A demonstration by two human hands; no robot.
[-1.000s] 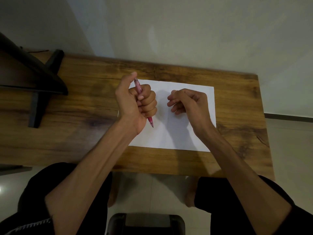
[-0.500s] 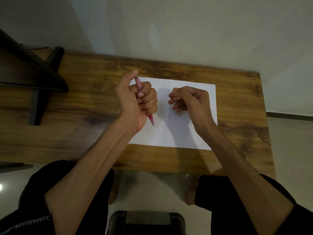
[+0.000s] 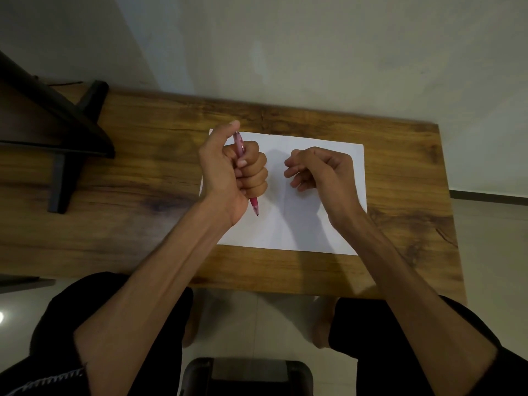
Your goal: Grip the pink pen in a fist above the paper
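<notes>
Sitting at the bottom of the frame, a person in dark shorts point(image 3: 114, 318) has both bare forearms stretched up toward the middle of the picture, with a dark stool seat point(image 3: 245, 375) at the bottom centre and pale floor tiles point(image 3: 257, 324) beneath. Past the knees lies a wooden table point(image 3: 143, 224), and on it, right of centre, a white sheet of paper point(image 3: 285, 230). Above the paper's left part, the left hand point(image 3: 231, 172) is clenched in a fist around a pink pen point(image 3: 253, 204), thumb up at the pen's top end and tip pointing down toward the sheet. To its right, well apart, the right hand point(image 3: 320, 170) hovers over the paper with fingers loosely curled, holding nothing. At the left of the frame a dark stand point(image 3: 65, 155) rests on the table. Beyond the far edge rises a pale wall point(image 3: 314, 52).
</notes>
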